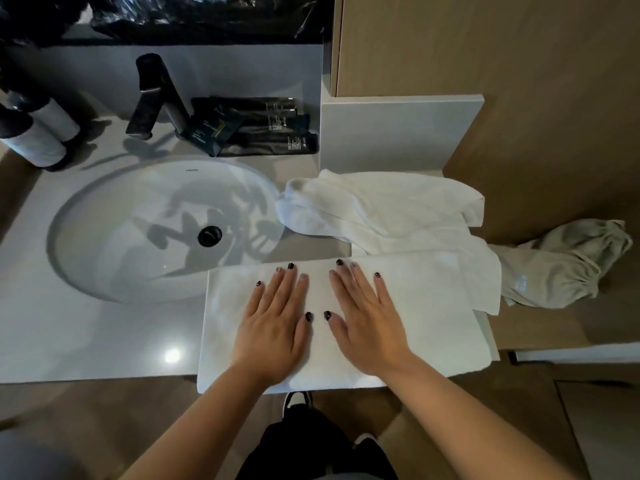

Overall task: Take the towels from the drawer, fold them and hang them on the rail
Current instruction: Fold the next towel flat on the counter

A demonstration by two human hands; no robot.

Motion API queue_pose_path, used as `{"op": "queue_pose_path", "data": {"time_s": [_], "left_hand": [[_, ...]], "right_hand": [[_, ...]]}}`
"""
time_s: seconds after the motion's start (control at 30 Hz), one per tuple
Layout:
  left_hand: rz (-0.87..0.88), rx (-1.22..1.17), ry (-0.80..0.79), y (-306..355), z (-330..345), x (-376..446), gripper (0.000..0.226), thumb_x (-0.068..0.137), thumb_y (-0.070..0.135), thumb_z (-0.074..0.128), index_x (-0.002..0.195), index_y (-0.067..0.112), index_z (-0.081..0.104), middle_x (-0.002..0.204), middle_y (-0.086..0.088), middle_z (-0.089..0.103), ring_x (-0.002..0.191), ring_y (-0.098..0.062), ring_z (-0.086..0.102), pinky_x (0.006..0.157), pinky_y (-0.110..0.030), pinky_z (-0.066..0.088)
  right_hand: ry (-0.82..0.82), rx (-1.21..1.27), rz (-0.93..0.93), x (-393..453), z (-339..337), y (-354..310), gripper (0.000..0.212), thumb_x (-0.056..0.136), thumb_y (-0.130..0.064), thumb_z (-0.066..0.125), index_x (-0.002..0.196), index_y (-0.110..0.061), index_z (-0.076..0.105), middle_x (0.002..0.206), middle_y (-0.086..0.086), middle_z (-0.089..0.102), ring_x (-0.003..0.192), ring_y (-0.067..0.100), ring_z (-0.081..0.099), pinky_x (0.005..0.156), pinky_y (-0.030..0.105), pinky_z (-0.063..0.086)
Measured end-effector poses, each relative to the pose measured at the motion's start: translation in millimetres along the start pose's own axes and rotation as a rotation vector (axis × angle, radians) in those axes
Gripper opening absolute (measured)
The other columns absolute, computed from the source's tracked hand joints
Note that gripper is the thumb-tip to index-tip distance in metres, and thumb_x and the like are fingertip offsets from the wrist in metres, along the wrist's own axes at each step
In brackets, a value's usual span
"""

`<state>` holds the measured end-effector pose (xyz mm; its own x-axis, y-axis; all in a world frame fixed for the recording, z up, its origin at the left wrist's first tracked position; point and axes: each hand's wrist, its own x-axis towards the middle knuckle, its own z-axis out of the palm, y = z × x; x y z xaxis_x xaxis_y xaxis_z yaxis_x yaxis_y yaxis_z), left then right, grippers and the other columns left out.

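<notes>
I had both hands, left hand (273, 323) and right hand (367, 320), spread flat on the folded white towel (433, 320) at the table's (86, 341) front edge, judging outward strokes would best flatten it.

The folded towel (346, 320) lies at the counter's (86, 334) near edge, its front hanging slightly over; both hands rest flat on it — left hand (273, 327) beside right hand (367, 323). At its ten o'clock sits the sink (104, 237); at one o'clock a loose towel (381, 209), partly overlapping it; at three o'clock a crumpled cloth (568, 265); behind the sink, at twelve, the tap (152, 95) — packets (256, 126) to its right, bottles (34, 126) to its left.
</notes>
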<state>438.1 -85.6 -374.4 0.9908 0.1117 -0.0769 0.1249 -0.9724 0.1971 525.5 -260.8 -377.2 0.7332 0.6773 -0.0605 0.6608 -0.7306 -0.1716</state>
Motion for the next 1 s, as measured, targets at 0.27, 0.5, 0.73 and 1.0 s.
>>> {"op": "queue_pose_path", "data": {"time_s": [0.27, 0.5, 0.73, 1.0], "left_hand": [[-0.108, 0.051, 0.014, -28.5, 4.4, -23.7, 0.072, 0.099, 0.06, 0.017, 0.159, 0.024, 0.001, 0.167, -0.003, -0.003, 0.153, -0.019, -0.006, 0.122, -0.039, -0.005], [-0.246, 0.014, -0.055, -43.3, -7.6, -45.5, 0.078, 0.092, 0.069, 0.001, 0.154, 0.026, -0.02, 0.161, -0.001, -0.028, 0.148, -0.017, -0.027, 0.123, -0.045, -0.005], [-0.112, -0.09, -0.033, 13.3, -3.1, -55.3, 0.074, 0.095, 0.057, 0.001, 0.155, 0.016, -0.01, 0.162, -0.003, -0.02, 0.149, -0.019, -0.023, 0.121, -0.043, -0.014], [-0.069, 0.016, -0.037, -1.7, 1.3, -81.6, 0.078, 0.093, 0.068, 0.0, 0.153, 0.024, -0.021, 0.16, 0.0, -0.028, 0.147, -0.016, -0.029, 0.121, -0.042, -0.015]], "right_hand": [[-0.104, -0.046, 0.189, -26.0, -10.5, 49.8, 0.081, 0.092, -0.068, 0.007, 0.154, -0.021, -0.016, 0.161, -0.004, -0.024, 0.146, 0.013, -0.028, 0.121, 0.044, -0.012], [-0.112, -0.042, 0.304, -51.6, -18.0, 79.0, 0.082, 0.089, -0.069, -0.005, 0.152, -0.02, -0.024, 0.16, -0.003, -0.027, 0.145, 0.011, -0.03, 0.12, 0.041, -0.015], [-0.081, 0.063, -0.074, -57.5, -21.3, 21.0, 0.068, 0.099, -0.046, 0.016, 0.156, -0.018, -0.008, 0.161, -0.004, -0.02, 0.147, 0.014, -0.025, 0.12, 0.039, -0.015], [-0.201, -0.105, -0.101, -90.4, -12.7, 46.0, 0.095, 0.095, -0.045, 0.045, 0.147, -0.024, -0.032, 0.157, -0.002, -0.034, 0.143, 0.019, -0.034, 0.117, 0.044, -0.019]]}}
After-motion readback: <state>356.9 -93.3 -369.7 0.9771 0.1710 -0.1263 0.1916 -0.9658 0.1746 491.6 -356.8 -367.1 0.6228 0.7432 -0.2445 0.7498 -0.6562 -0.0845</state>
